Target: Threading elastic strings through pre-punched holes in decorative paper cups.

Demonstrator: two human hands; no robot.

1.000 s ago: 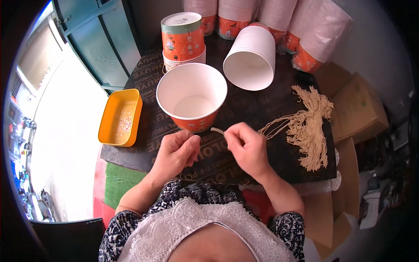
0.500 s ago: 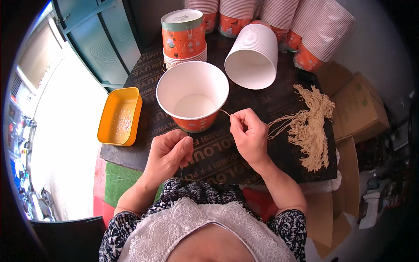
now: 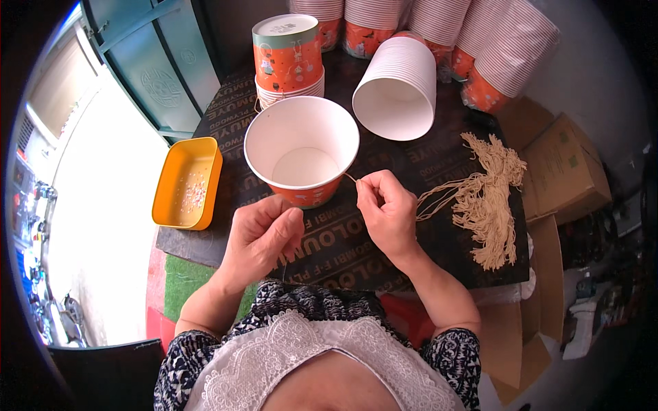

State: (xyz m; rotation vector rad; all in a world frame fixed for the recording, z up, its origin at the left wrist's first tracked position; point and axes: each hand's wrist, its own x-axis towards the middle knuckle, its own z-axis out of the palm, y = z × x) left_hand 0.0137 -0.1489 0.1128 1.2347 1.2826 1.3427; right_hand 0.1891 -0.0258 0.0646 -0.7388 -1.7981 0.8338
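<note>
A large paper bucket point(image 3: 301, 140), white inside and orange with a green base band outside, stands upright on the table before me. A thin beige cord point(image 3: 350, 177) runs out from its right side. My right hand point(image 3: 387, 212) pinches the cord's end between thumb and forefinger. Just in front of the bucket, my left hand point(image 3: 264, 236) is closed, thumb pressed to the curled forefinger; its contents are too small or hidden to name. A faint dark line hangs below that hand. To the right lies a bundle of beige cords point(image 3: 490, 198), some strands trailing behind my right wrist.
A yellow tray point(image 3: 168, 185) with small pale and pink bits sits at left. Behind the bucket stand upside-down orange buckets point(image 3: 288, 61). A white nested stack point(image 3: 397, 89) lies on its side, and bagged stacks point(image 3: 514, 48) line the back. Cardboard boxes point(image 3: 565, 164) stand at right.
My left hand has shifted slightly, its thumb turning upward. My right hand has moved a little left, toward the bucket, with the cord still pinched. The bucket has barely moved.
</note>
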